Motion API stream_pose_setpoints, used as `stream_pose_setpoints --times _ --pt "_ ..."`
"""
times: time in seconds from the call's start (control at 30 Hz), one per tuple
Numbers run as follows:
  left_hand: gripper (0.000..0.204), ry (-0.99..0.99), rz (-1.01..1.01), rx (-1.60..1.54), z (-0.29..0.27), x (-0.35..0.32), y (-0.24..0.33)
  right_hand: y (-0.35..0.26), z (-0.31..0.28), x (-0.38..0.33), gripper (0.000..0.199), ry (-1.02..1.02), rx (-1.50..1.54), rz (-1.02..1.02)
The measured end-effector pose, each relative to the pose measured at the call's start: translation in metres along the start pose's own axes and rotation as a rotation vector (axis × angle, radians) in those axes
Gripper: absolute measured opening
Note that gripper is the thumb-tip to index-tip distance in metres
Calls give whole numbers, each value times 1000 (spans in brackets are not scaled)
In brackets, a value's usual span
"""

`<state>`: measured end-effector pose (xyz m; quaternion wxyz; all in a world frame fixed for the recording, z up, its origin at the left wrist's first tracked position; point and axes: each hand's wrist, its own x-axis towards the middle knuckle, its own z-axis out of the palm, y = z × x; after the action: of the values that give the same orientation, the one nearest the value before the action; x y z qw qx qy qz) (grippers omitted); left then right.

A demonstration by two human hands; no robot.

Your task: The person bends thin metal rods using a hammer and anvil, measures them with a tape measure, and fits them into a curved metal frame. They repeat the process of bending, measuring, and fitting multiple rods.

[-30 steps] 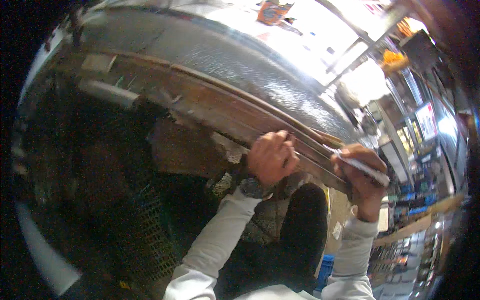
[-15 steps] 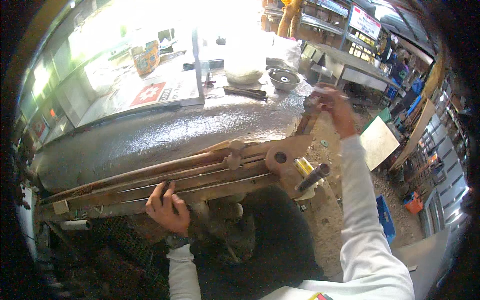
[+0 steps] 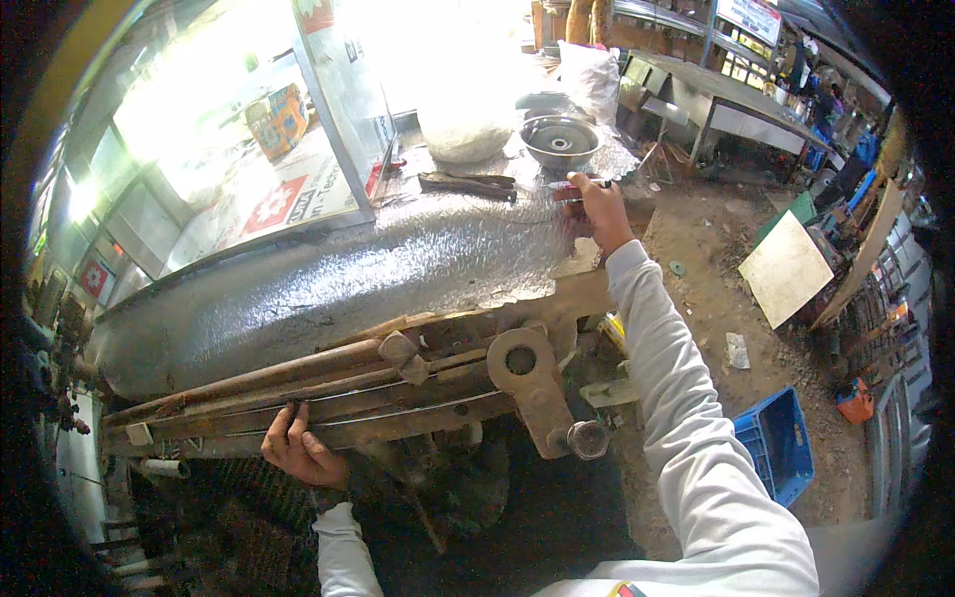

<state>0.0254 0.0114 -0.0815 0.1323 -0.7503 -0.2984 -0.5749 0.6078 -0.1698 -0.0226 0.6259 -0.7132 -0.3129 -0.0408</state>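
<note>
My left hand [image 3: 301, 453] rests at the near side of a long, rusty metal machine [image 3: 398, 406], its fingers a little apart and the tips on a bar beside a thin bright strip. Nothing shows in that hand. Farther off to the right, my right hand [image 3: 604, 214] is closed around a slim, pen-like thing [image 3: 581, 186] in white and dark, held above the edge of a crinkled silver sheet [image 3: 398, 254]. At the machine's right end is a flat crank arm [image 3: 534, 403] with a round hole and a knob-like end.
Beyond the sheet sit a metal bowl-shaped part [image 3: 561, 139], dark tongs-like tools [image 3: 468, 186] and a white sack [image 3: 589, 80]. A glass-sided cabinet [image 3: 343, 109] stands at left. On the dirt floor to the right are a blue crate [image 3: 781, 448] and a pale board [image 3: 786, 269].
My head view has shifted, bringing the blue crate further in. My right hand has moved left to the silver sheet's edge, now sharp with the pen-like thing showing. My left hand stays on the machine.
</note>
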Motion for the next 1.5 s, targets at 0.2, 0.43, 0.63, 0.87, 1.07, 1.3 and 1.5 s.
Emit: stream_pose_setpoints --times 0.2,0.43,0.63,0.87,1.07,1.3,1.5 --pt "45 6 0 59 -15 4 -14 -97 23 -28 23 -104 300 286" --pt "46 -54 7 72 -19 3 -15 -67 27 -23 17 46 97 185" --pt "46 -38 44 51 -17 10 -4 -46 19 -19 17 -11 2 46" --pt "45 -54 -92 -1 -20 9 -3 -81 37 -25 21 -98 123 -35" --pt "46 -57 -98 -99 -21 8 -12 -99 57 13 33 -46 -420 -335" --pt "45 -19 2 43 -17 7 -6 -80 74 43 47 -23 -509 -462" --pt "43 -88 -57 -41 -29 20 10 -89 104 45 40 2 -628 -569"
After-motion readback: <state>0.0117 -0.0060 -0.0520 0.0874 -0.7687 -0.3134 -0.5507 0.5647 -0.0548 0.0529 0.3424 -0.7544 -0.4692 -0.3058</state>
